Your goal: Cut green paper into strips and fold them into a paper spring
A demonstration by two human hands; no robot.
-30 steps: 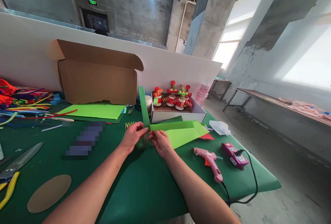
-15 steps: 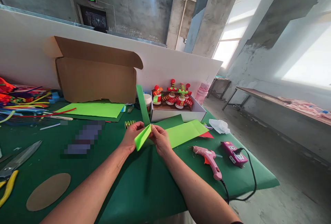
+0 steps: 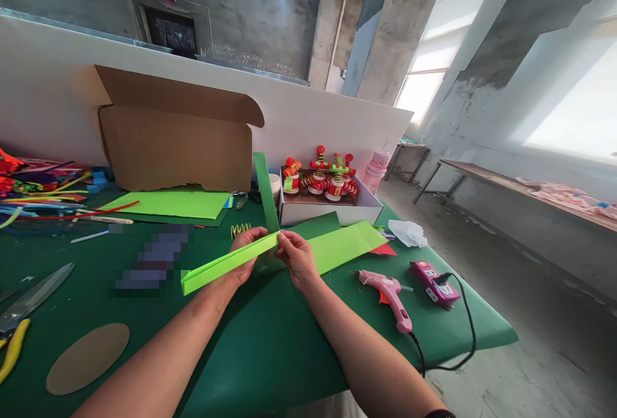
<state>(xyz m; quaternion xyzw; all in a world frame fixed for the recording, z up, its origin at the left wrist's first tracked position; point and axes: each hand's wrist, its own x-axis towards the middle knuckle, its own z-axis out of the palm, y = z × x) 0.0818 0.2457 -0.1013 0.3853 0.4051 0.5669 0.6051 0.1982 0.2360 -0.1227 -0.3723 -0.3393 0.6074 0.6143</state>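
Observation:
My left hand (image 3: 245, 269) and my right hand (image 3: 299, 256) meet above the green table, fingers closed where two paper strips join. The light green paper strip (image 3: 224, 266), creased lengthwise, runs from my fingertips down to the left across my left hand. From the same joint a dark green paper strip (image 3: 267, 191) stands up and away from me. My right thumb and forefinger pinch the joint; the left fingers are partly hidden behind the light strip. Just behind my left hand lies a small yellow coil (image 3: 240, 230).
Right of my hands lie a light green sheet (image 3: 349, 245), a pink glue gun (image 3: 388, 296) and a purple power box (image 3: 434, 283). A white box (image 3: 332, 214) holds red spring figures. To the left are scissors (image 3: 29, 302), a cardboard oval (image 3: 88, 359) and an open cardboard box (image 3: 178, 154).
The light green strip, pointing toward me and foreshortened before, has swung out to the left and now stretches across my left hand. Both hands stay nearly in place.

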